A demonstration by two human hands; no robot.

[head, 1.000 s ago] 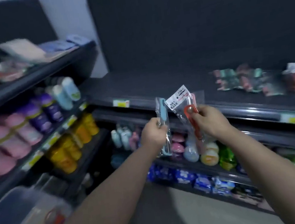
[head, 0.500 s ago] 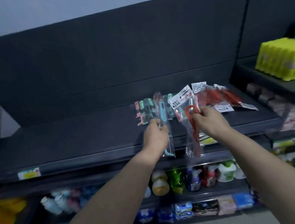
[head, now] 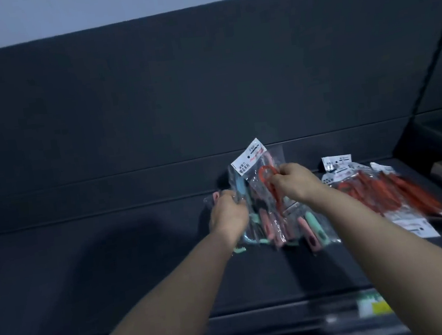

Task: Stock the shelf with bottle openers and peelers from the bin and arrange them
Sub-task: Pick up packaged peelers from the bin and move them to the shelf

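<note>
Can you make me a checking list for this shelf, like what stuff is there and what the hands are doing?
Surface: dark shelf, flat and dimly lit.
Job's things: blue-tool packet and red-tool packet held up above the pastel packet pile; red packet pile lies to the right, apart from it.
Clutter: nothing seen.
Hands: left hand grips the blue-tool packet; right hand pinches the red-tool packet.
Cables: nothing seen.
Surroundings: dark back panel; yellow price tag on the shelf's front edge.
</note>
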